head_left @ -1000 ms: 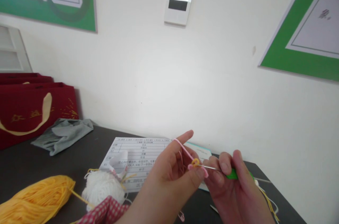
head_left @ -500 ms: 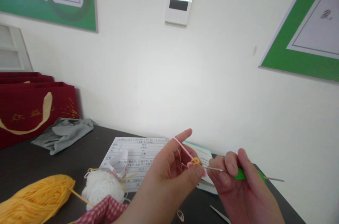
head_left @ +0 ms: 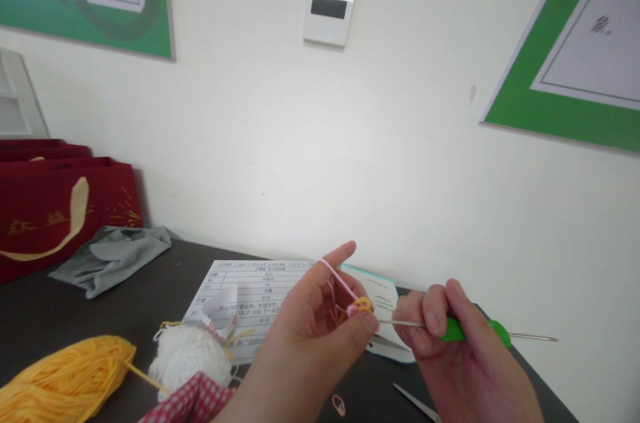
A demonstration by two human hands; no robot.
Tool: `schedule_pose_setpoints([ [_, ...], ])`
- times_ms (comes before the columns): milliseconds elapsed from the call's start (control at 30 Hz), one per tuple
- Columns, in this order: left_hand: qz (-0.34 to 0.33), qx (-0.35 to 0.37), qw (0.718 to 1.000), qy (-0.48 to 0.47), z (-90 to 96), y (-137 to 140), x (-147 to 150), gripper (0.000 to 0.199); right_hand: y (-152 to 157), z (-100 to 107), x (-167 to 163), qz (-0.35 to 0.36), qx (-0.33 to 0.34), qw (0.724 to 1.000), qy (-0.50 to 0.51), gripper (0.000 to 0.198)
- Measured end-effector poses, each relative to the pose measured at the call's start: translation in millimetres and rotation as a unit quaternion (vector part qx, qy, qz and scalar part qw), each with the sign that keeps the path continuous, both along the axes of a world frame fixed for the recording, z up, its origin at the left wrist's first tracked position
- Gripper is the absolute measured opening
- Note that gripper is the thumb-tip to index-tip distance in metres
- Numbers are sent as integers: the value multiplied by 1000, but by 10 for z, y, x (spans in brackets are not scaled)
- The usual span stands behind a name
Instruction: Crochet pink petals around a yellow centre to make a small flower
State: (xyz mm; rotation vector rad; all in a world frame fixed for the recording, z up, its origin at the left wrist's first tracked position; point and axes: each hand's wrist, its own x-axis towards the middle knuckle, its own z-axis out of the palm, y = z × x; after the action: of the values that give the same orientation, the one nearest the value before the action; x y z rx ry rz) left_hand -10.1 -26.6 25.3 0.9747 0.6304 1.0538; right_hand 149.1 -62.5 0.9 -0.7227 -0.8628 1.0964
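Observation:
Between thumb and fingers, my left hand [head_left: 320, 336] pinches a small pink and yellow crochet piece [head_left: 361, 306]. Pink yarn [head_left: 340, 279] runs from the piece over my raised left index finger. My right hand [head_left: 465, 349] grips the green handle of a crochet hook [head_left: 453, 329]. The hook's thin metal shaft points left to the crochet piece, and its other metal end sticks out to the right. Its tip is hidden at the piece, so I cannot tell whether it sits in a loop.
A printed sheet [head_left: 225, 286] and a teal-edged card [head_left: 383, 296] lie behind my hands. At left are yellow yarn [head_left: 65, 376], white yarn [head_left: 190, 356], a grey cloth [head_left: 117, 256] and red bags [head_left: 110, 189]. A pink stitch marker [head_left: 339, 405] and a metal blade [head_left: 415, 403] lie in front.
The view has shifted slightly. My right hand and the hook have drawn a little to the right, away from the crochet piece, so more shaft shows between the hands. Both grips stay the same.

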Motion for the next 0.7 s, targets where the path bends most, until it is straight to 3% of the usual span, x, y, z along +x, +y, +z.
schedule_pose_setpoints([
  [200, -26, 42, 999, -16, -98, 93, 25, 69, -9, 12, -24, -14, 18, 999, -40, 42],
  [500, -20, 21, 997, -70, -138, 69, 74, 66, 96, -52, -76, 103, -51, 983, 141, 37],
  [700, -32, 37, 998, -34, -197, 148, 68, 83, 84, -93, -130, 113, -31, 982, 150, 36],
])
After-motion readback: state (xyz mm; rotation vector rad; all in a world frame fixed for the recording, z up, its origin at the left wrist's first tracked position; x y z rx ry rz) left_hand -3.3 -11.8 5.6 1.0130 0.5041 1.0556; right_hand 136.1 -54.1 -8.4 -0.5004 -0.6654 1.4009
